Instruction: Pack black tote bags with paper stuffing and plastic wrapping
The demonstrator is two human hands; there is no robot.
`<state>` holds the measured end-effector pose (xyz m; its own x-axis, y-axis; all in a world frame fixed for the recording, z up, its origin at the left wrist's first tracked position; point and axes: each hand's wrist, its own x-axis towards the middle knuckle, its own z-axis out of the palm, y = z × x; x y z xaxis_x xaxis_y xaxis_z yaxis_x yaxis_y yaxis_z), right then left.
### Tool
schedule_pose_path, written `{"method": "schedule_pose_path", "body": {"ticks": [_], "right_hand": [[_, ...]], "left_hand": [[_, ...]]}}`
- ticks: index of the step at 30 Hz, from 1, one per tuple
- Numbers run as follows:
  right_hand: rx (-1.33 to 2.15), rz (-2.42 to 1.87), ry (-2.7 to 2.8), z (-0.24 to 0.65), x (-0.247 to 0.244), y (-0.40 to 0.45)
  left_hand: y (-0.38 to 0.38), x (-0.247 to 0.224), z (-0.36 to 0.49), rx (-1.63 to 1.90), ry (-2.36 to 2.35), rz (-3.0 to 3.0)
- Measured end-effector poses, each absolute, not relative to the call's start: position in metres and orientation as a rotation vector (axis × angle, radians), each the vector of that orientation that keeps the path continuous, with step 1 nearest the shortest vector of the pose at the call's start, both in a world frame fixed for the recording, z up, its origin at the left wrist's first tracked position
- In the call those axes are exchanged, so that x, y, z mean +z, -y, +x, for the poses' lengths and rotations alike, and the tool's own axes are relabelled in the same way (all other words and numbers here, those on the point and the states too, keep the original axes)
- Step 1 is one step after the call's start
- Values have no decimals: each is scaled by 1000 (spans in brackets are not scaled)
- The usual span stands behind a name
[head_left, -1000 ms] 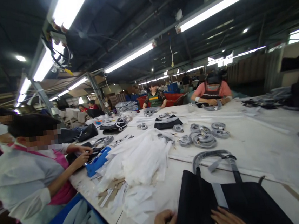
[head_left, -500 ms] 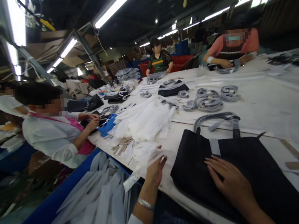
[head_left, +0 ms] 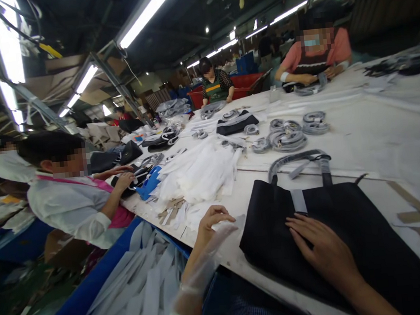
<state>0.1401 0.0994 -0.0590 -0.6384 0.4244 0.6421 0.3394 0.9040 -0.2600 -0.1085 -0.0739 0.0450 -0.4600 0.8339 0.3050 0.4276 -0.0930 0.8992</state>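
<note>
A black handbag (head_left: 275,220) lies on the table in front of me, its handle (head_left: 295,161) wrapped in clear plastic and pointing away. A pale grey band (head_left: 298,201) sits at its upper edge. My right hand (head_left: 324,245) rests flat on the bag, fingers stretched out just below that band. Left of the bag, my left hand (head_left: 215,222) is raised at the table edge with curled fingers. Those fingers pinch a translucent plastic strip (head_left: 205,262), which trails down across my forearm.
White sheet strips (head_left: 196,173) are heaped ahead. A blue bin (head_left: 57,311) holding pale strips (head_left: 141,288) stands at the left. Several plastic-wrapped coiled straps (head_left: 286,138) lie farther back. One co-worker (head_left: 73,200) sits at the left; two others work across the table.
My left hand has turned over, and the plastic strip now trails down over the forearm instead of out to the left. My right hand remains on the bag. The view has shifted slightly.
</note>
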Motion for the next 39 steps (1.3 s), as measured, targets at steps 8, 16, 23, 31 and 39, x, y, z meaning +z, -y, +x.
{"method": "schedule_pose_path", "body": {"ticks": [8, 16, 23, 31, 39], "right_hand": [[244, -599, 2315, 140, -57, -96], [230, -589, 2308, 140, -56, -94], [248, -604, 2296, 140, -56, -94], [292, -601, 2261, 139, -54, -92], [328, -614, 2257, 137, -55, -89]], "left_hand": [[72, 48, -94, 1658, -1819, 1235], [62, 46, -99, 2001, -2001, 1049], [59, 54, -109, 2108, -1843, 783], [64, 90, -74, 1729, -2137, 1260], [20, 76, -11, 2091, -1688, 715]]}}
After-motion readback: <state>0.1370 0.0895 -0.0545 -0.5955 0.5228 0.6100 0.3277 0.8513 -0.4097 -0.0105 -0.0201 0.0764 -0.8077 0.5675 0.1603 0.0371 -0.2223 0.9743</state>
